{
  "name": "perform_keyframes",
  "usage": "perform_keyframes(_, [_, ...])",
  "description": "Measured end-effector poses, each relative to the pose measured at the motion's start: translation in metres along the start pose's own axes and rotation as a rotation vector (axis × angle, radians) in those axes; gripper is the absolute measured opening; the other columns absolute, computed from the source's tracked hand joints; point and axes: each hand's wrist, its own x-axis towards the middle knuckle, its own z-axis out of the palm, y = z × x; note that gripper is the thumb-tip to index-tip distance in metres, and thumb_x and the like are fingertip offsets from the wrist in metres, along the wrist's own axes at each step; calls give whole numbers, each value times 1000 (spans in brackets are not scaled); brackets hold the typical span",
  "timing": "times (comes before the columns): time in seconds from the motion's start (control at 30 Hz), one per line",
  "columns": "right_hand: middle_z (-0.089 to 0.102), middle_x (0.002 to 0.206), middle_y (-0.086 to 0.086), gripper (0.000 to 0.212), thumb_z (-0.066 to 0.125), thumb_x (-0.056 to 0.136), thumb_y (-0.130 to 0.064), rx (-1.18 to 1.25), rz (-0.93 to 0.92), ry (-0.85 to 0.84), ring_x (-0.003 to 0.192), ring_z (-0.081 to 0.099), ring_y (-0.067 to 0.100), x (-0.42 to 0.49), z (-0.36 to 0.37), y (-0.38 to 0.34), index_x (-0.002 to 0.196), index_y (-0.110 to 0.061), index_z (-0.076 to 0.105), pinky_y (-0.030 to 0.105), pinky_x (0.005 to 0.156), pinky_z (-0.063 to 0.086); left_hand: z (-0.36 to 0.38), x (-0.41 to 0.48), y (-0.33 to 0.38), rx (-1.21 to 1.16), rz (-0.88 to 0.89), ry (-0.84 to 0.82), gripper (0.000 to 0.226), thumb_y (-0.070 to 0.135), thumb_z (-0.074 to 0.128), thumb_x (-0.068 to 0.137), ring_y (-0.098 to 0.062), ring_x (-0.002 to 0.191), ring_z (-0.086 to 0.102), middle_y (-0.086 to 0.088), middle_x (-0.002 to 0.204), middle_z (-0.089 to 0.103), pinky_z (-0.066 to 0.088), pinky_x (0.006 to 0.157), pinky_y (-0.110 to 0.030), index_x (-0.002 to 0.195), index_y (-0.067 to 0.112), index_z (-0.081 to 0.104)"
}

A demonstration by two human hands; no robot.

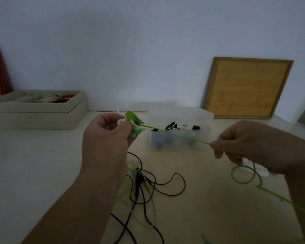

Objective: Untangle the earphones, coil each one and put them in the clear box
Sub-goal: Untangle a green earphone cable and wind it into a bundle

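Observation:
My left hand (106, 136) grips a small bundle of green earphone, its buds (136, 132) and folded cable sticking out past the fingers, with a white piece beside them. A taut green cable (176, 135) runs from there to my right hand (245, 143), which pinches it between thumb and fingers. Below the right hand the same cable hangs in a loop (243, 175) and trails off to the lower right. The clear box (180, 131) stands on the table behind the cable, with black and white earphones inside. A tangle of black and yellow-green earphones (144, 185) lies on the table below my hands.
A beige tray box (39, 111) with odds and ends sits at the back left, a red object at the far left edge. A wooden framed board (246, 88) leans on the wall at the back right. A white item (259, 169) lies under my right hand.

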Motion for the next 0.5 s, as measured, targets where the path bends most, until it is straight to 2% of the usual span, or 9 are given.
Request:
perform_keyframes(0.07, [70, 63, 0, 23, 66, 87, -37, -32, 20, -10, 45, 51, 0, -2, -3, 0, 73, -22, 76, 13, 57, 42, -1, 1, 5, -24, 24, 48, 17, -5, 61, 90, -26, 88, 73, -16, 94, 70, 60, 73, -29, 84, 11, 60])
perform_keyframes(0.1, [73, 69, -4, 19, 66, 88, -34, -46, 26, -13, 47, 54, -3, -2, -3, -1, 76, -24, 77, 9, 57, 42, -3, 2, 7, 5, 50, 63, 18, -4, 61, 89, -26, 88, 73, -15, 93, 70, 60, 74, -30, 83, 13, 60])
perform_keyframes(0.17, [75, 89, -15, 10, 68, 88, -33, -176, 20, -5, 72, 63, -8, 3, 4, 1, 92, -35, 77, 12, 80, 47, -5, 1, 9, 171, 131, 37, 17, 0, 65, 88, -20, 82, 73, -10, 91, 71, 61, 74, -35, 83, 16, 61])
perform_keyframes(0.23, [64, 123, -18, 40, 70, 88, -30, -410, 22, 12, 108, 57, -5, 9, 16, 6, 127, -39, 62, 20, 102, 39, -4, -5, 10, 371, 217, -58, 16, 1, 69, 85, -14, 73, 72, -3, 87, 70, 62, 66, -34, 86, 16, 62])
perform_keyframes(0.3, [45, 146, -15, 63, 67, 90, -20, -500, 0, 76, 132, 41, 3, 13, 24, 4, 145, -36, 41, 18, 106, 27, 0, -12, 7, 491, 275, -147, 17, -1, 70, 82, -14, 67, 71, -1, 81, 68, 56, 52, -23, 85, 13, 62])
perform_keyframes(0.33, [41, 149, -16, 66, 64, 90, -14, -486, -63, 133, 135, 36, 2, 13, 26, -2, 146, -37, 38, 14, 105, 23, 2, -15, 6, 514, 287, -179, 18, -3, 70, 81, -17, 65, 71, -1, 77, 66, 52, 48, -19, 83, 13, 61])
perform_keyframes(0.4, [47, 144, -20, 64, 61, 88, -7, -330, -218, 250, 129, 39, -8, 13, 29, -12, 143, -38, 45, 2, 99, 22, 4, -18, 5, 520, 291, -221, 20, -5, 69, 79, -22, 61, 69, -4, 75, 64, 46, 46, -19, 79, 13, 60])
perform_keyframes(0.43, [54, 137, -23, 60, 64, 87, -11, -161, -269, 260, 122, 45, -13, 12, 33, -19, 140, -37, 50, 0, 95, 28, 5, -19, 5, 513, 286, -242, 21, -6, 69, 79, -18, 56, 68, -4, 74, 63, 44, 44, -16, 79, 12, 60])
perform_keyframes(0.5, [64, 124, -22, 53, 68, 85, -34, 156, -264, 126, 109, 57, -13, 9, 45, -36, 136, -36, 54, 9, 92, 43, 7, -21, 5, 477, 259, -292, 22, -8, 68, 79, -7, 53, 66, -2, 73, 61, 43, 46, -11, 78, 12, 60])
